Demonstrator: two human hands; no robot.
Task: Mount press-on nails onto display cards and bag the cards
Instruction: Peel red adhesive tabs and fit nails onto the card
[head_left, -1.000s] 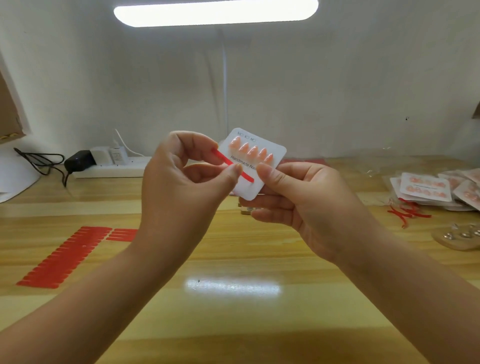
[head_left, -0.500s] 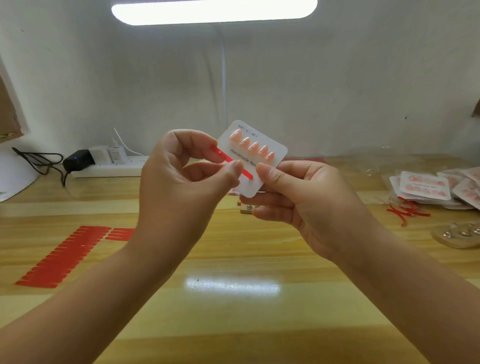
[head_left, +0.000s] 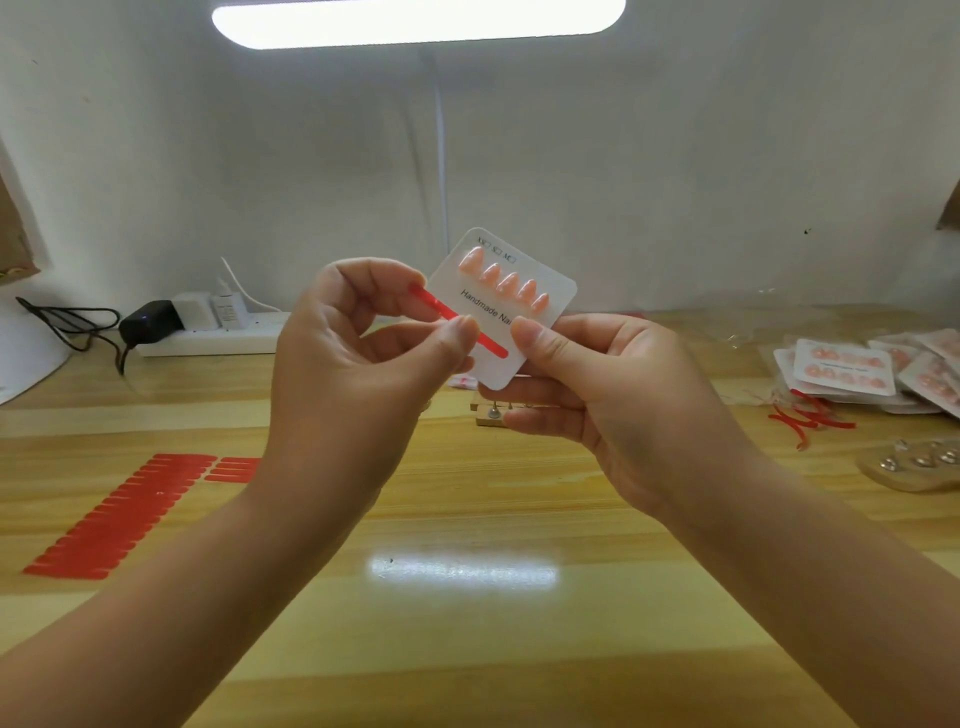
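Card (head_left: 540, 312) lettering partly behind thumb (head_left: 535, 338)

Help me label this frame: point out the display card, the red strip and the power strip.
display card (head_left: 545, 291): head view, white upper right face.
red strip (head_left: 493, 345): head view, lower end.
power strip (head_left: 208, 343): head view, white body.
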